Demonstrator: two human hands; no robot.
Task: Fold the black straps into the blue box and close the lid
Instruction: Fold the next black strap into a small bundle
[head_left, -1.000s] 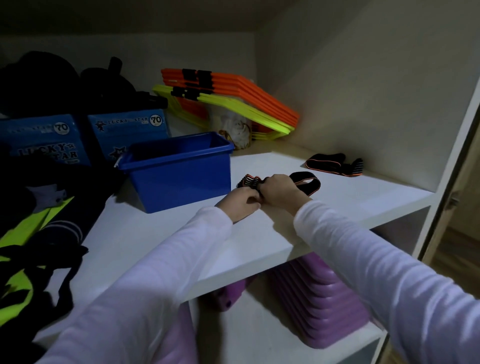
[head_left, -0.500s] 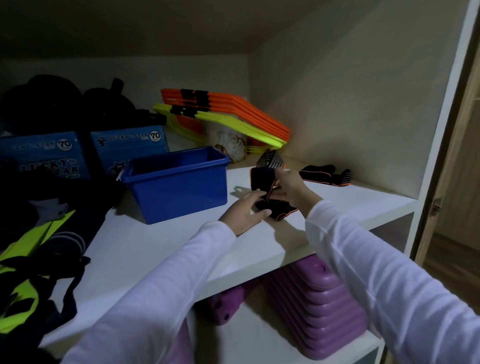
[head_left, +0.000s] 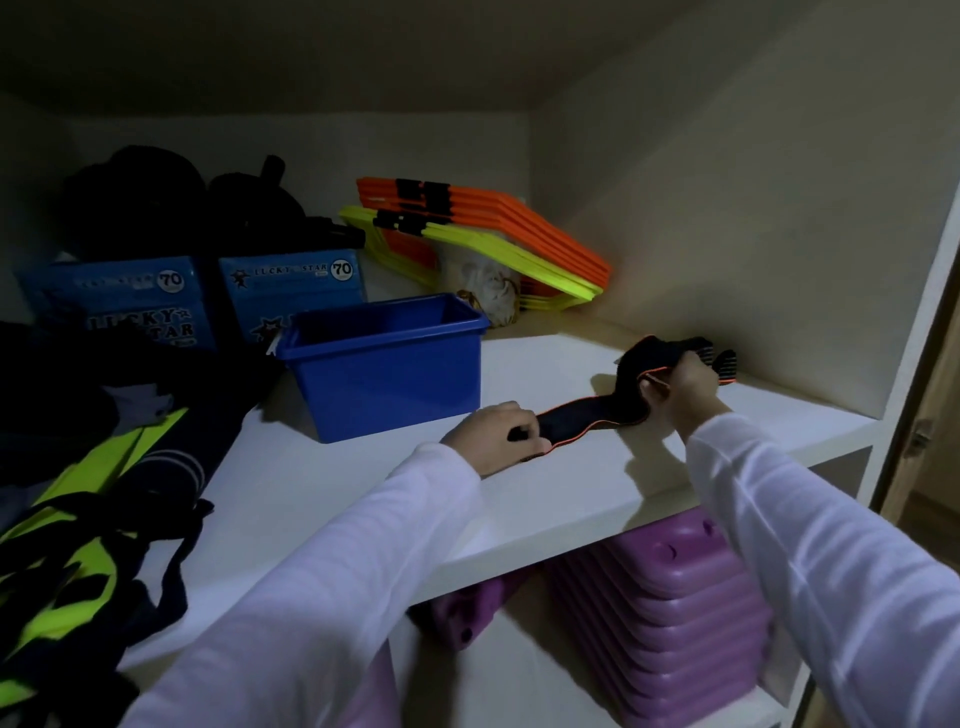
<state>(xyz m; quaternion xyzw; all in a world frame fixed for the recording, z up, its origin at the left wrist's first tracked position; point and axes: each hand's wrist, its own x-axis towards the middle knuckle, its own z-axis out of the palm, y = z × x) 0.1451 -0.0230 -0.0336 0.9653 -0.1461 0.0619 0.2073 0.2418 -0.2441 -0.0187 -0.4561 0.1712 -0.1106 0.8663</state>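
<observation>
A black strap (head_left: 587, 423) with an orange edge lies stretched along the white shelf (head_left: 545, 483). My left hand (head_left: 498, 436) pins its near end to the shelf, right of the blue box (head_left: 384, 374). My right hand (head_left: 680, 387) grips the strap's far end, raised a little near the right wall. Behind that hand lies a second black strap (head_left: 724, 364), mostly hidden. The blue box stands open and I see no lid on it; its inside looks dark.
Two blue "Lucky Star" cartons (head_left: 291, 286) and dark bags stand at the back left. Orange and yellow flat hurdles (head_left: 493, 228) lean in the back corner. Yellow-and-black clothing (head_left: 78, 519) covers the shelf's left end. Purple plastic stacks (head_left: 665, 608) sit on the shelf below.
The folded strap held up between both hands has been pulled out flat. My right hand moved right toward the wall with one end; my left hand came down on the other end.
</observation>
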